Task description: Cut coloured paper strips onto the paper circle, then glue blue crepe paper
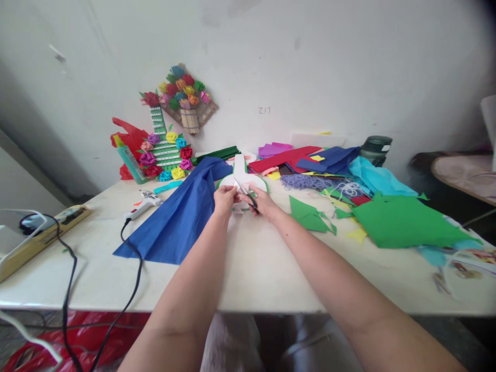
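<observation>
White table (256, 274): left hand (226, 199) tight on cutout (241, 177) (green-edged), right hand (265, 204) around scissors (250, 200).

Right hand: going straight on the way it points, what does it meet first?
Likely the white, green-edged cutout that the left hand seems to hold; the right hand aims its scissors at it. Depth unclear.

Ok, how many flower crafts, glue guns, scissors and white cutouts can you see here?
Flower crafts: 2, the bouquet behind, the flower ladder in front
Glue guns: 1
Scissors: 1, in the right hand
White cutouts: 1, in the left hand
Total: 5
</observation>
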`<state>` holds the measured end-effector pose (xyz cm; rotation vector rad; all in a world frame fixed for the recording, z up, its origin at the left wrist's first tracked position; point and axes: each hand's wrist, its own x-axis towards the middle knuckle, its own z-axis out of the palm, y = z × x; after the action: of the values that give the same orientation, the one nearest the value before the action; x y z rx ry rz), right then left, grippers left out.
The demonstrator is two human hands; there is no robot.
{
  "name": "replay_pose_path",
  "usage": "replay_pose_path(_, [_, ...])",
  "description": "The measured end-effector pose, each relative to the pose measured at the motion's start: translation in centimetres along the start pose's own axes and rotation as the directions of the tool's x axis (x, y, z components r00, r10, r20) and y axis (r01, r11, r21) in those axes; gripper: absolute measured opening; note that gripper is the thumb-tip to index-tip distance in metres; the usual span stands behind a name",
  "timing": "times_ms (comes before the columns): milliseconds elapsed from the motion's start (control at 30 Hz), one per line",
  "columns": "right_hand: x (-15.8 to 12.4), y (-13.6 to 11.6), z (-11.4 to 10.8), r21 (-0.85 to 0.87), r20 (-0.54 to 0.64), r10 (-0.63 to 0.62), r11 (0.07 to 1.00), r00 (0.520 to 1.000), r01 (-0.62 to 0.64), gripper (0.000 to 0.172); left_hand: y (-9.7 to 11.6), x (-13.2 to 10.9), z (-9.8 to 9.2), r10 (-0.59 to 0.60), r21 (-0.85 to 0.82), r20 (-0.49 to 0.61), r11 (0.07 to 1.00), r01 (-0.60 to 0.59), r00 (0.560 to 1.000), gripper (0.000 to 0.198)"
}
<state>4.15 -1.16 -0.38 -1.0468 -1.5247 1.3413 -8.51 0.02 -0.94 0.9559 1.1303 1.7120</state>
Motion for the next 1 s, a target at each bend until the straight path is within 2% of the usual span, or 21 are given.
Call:
replay_pose_path(233, [-0.2,-0.3,0.4,0.007,-0.008,-0.004,1.000,1.000,0.004,0.080,0.3,-0.1,-0.1,-0.057,0.023,-0.041,0.998,0.058,0.998,0.013])
replay_pose_path(467, [0.2,0.2,-0.3,0.015,0.004,0.030,0.999,1.000,-0.030,0.073,0.2,-0.4,0.5,-0.094,0.017,0.005,0.995,0.094,0.996,0.014])
replay_pose_path(600, [0.7,0.6,-0.1,0.021,-0.036,0.001,1.000,0.999,0.000,0.082,0.1,-0.4,0.6,-0.105,0.008,-0.028,0.994,0.106,0.994,0.013])
replay_pose_path(767, [0.9,0.7,0.5,-0.049,-0.058,-0.024,0.999,0.998,0.021,0.091,-0.1,-0.1,0.4,-0.141,-0.004,-0.067,0.990,0.141,0.988,0.012])
replay_pose_path(1000, [1.2,1.2,0.5,-0.071,-0.048,-0.022,0.997,0.999,0.018,0.093,-0.2,0.0,0.3,-0.169,-0.004,-0.084,0.985,0.170,0.982,0.011])
